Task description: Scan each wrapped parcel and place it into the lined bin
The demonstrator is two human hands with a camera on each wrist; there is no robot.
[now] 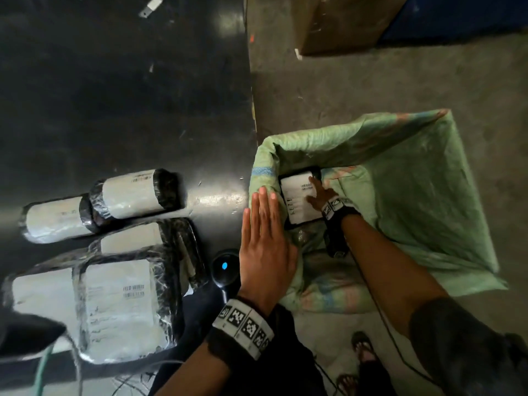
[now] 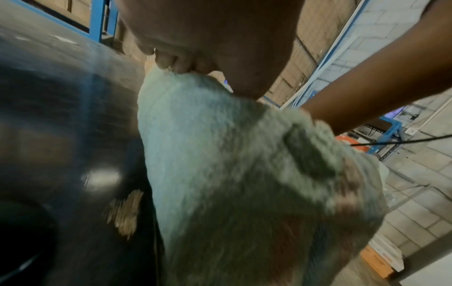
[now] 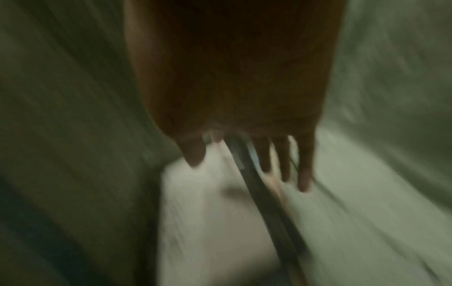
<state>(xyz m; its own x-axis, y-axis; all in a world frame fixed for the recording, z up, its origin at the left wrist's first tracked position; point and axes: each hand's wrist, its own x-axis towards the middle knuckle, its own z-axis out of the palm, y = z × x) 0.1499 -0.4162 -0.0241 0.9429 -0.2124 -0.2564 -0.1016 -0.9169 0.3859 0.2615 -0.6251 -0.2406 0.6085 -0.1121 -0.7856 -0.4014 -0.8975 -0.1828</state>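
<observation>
A green-lined bin [image 1: 414, 195] stands on the floor beside the black table [image 1: 114, 95]. Inside it lies a black-wrapped parcel [image 1: 297, 195] with a white barcode label. My right hand [image 1: 318, 195] reaches into the bin, its straight fingers lying on the parcel's right side. The blurred right wrist view shows that hand [image 3: 244, 154] with fingers spread over the parcel [image 3: 208, 212]. My left hand [image 1: 264, 238] lies flat, fingers straight, on the liner's rim next to the table. Its fingertips [image 2: 176, 63] touch the liner [image 2: 220, 154]. A black scanner [image 1: 224, 267] with a blue light sits just left of that hand.
Several wrapped parcels wait on the table: two rolled ones [image 1: 137, 192] [image 1: 54, 218] and flat ones [image 1: 120, 307] at the near left. A cardboard box [image 1: 343, 21] stands on the concrete floor beyond the bin. My sandalled feet [image 1: 363, 347] are below the bin.
</observation>
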